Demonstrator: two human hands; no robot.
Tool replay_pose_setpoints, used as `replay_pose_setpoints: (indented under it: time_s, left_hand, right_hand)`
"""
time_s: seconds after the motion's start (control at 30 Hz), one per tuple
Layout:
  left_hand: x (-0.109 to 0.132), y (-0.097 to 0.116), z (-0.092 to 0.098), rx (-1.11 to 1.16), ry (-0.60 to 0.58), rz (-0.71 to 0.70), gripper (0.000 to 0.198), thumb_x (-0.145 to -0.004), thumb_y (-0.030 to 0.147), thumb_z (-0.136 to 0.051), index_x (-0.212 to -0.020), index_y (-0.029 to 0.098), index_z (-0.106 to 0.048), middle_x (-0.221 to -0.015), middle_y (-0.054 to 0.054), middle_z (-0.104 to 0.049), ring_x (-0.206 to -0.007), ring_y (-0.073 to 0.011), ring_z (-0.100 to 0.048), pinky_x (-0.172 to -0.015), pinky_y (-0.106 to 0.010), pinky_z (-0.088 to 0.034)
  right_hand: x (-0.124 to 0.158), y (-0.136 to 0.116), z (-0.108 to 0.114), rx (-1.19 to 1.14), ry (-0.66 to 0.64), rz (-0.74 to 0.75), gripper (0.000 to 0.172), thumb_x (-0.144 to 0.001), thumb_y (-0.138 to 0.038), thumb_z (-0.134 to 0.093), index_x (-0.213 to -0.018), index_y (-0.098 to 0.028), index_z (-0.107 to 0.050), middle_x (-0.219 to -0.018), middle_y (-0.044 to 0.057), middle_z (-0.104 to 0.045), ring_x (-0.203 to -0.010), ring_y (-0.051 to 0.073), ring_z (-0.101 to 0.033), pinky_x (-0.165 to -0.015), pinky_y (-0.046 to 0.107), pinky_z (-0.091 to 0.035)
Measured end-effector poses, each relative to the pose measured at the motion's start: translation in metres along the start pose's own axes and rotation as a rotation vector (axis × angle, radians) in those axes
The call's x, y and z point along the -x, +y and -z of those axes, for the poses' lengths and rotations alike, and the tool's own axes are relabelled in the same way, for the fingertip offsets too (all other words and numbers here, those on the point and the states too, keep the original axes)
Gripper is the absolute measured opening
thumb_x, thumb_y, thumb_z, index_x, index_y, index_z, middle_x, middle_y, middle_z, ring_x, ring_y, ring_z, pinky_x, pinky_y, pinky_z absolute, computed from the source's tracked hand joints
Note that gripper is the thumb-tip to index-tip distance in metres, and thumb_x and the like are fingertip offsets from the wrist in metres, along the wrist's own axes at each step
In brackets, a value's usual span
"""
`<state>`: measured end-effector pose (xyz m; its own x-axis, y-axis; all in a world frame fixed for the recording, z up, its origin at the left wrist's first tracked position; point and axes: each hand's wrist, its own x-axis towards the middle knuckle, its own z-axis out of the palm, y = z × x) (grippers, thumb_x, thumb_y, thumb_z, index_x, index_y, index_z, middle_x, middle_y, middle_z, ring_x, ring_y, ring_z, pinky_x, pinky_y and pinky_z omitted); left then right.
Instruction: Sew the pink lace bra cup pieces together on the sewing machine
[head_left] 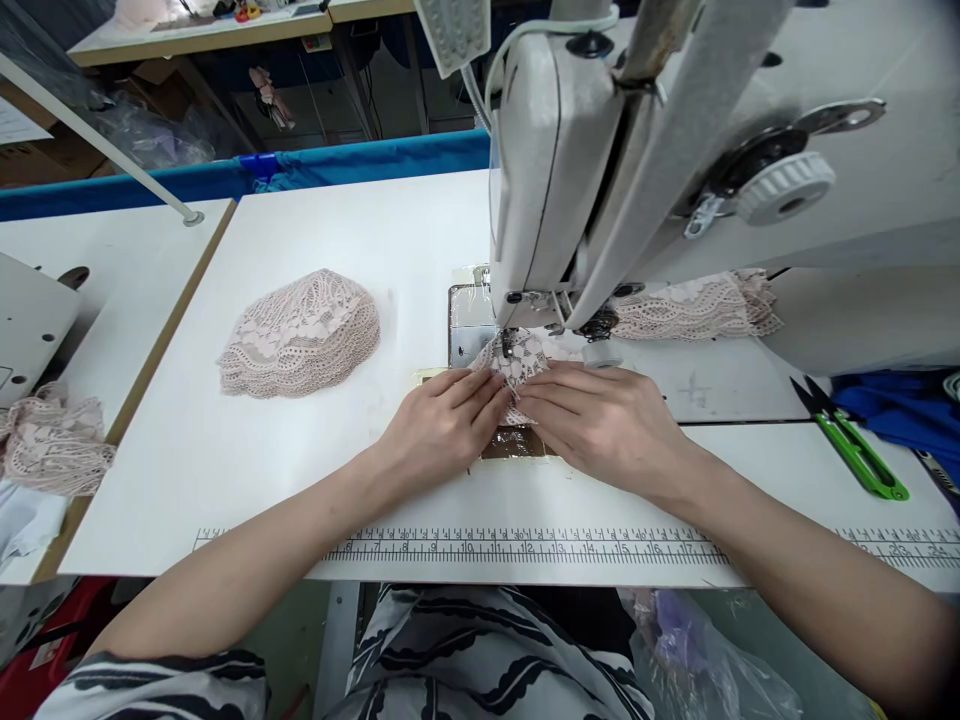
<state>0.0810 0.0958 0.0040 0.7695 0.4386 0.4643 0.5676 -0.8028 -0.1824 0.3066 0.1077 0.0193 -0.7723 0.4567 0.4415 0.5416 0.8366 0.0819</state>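
Observation:
A small piece of pale pink lace (pixel 517 362) lies under the presser foot of a white sewing machine (pixel 570 170). My left hand (pixel 442 425) rests on the table with its fingers pressed down on the lace's near left edge. My right hand (pixel 600 420) lies beside it, fingers pinching and holding the lace's right side. Both hands sit just in front of the needle, fingertips almost touching.
A stack of pink lace pieces (pixel 300 335) lies to the left on the white table (pixel 315 250). More lace (pixel 697 305) sits behind the machine's arm, and another heap (pixel 49 440) at far left. Green thread snips (pixel 851 440) lie right. A ruler strip (pixel 525 547) runs along the table's front edge.

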Motion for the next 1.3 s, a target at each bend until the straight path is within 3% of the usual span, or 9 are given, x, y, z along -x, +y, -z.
replay_pose_setpoints:
  time_s: [0.27, 0.47, 0.63, 0.83, 1.1, 1.3]
  left_hand:
    - [-0.001, -0.002, -0.004, -0.018, -0.035, 0.028, 0.025, -0.099, 0.014, -0.054, -0.118, 0.011, -0.069, -0.121, -0.01, -0.073, -0.115, -0.0221, -0.069, -0.098, -0.037, -0.057]
    - [-0.001, -0.006, -0.002, 0.065, -0.064, 0.061, 0.031, -0.097, 0.013, -0.053, -0.125, 0.006, -0.066, -0.124, -0.015, -0.071, -0.12, -0.0256, -0.066, -0.103, -0.042, -0.054]
    - [0.001, -0.006, 0.002, 0.083, -0.044, 0.015, 0.031, -0.097, 0.013, -0.05, -0.122, 0.009, -0.067, -0.123, -0.011, -0.072, -0.117, -0.0225, -0.068, -0.104, -0.041, -0.055]
    - [0.0, -0.007, 0.002, 0.019, -0.026, 0.009, 0.028, -0.098, 0.014, -0.048, -0.116, 0.012, -0.07, -0.118, -0.006, -0.074, -0.112, -0.0192, -0.07, -0.105, -0.039, -0.055]
    - [-0.002, -0.012, -0.003, 0.076, -0.022, 0.069, 0.029, -0.096, 0.014, -0.05, -0.119, 0.01, -0.068, -0.12, -0.01, -0.074, -0.115, -0.0225, -0.069, -0.107, -0.043, -0.052]
    - [-0.006, -0.011, -0.005, 0.172, 0.002, 0.142, 0.024, -0.098, 0.029, -0.058, -0.114, 0.015, -0.069, -0.115, -0.007, -0.075, -0.107, -0.0212, -0.07, -0.101, -0.04, -0.053]
  right_hand:
    - [0.0, 0.002, -0.001, -0.009, -0.01, -0.013, 0.023, -0.095, -0.007, -0.053, -0.093, -0.016, -0.074, -0.099, 0.004, -0.078, -0.09, 0.018, -0.071, -0.069, 0.032, -0.052]
    - [0.0, 0.004, -0.005, -0.018, -0.009, -0.036, 0.023, -0.099, -0.01, -0.052, -0.098, -0.016, -0.074, -0.106, 0.004, -0.077, -0.096, 0.019, -0.072, -0.071, 0.032, -0.053]
    - [0.0, 0.002, -0.007, 0.006, 0.07, -0.005, 0.021, -0.098, -0.009, -0.054, -0.1, -0.014, -0.074, -0.107, 0.004, -0.077, -0.1, 0.019, -0.072, -0.075, 0.033, -0.056]
    - [0.001, 0.001, -0.008, 0.02, 0.054, -0.018, 0.022, -0.1, -0.011, -0.053, -0.1, -0.016, -0.074, -0.107, 0.003, -0.077, -0.101, 0.019, -0.072, -0.078, 0.033, -0.056]
    - [-0.002, 0.001, -0.008, 0.008, 0.094, -0.029, 0.018, -0.099, -0.01, -0.057, -0.098, -0.012, -0.074, -0.105, 0.006, -0.077, -0.098, 0.019, -0.073, -0.075, 0.032, -0.054]
    - [-0.001, 0.002, -0.01, -0.125, 0.038, -0.181, 0.023, -0.103, -0.021, -0.054, -0.093, -0.016, -0.074, -0.096, 0.002, -0.078, -0.087, 0.019, -0.073, -0.07, 0.032, -0.053]
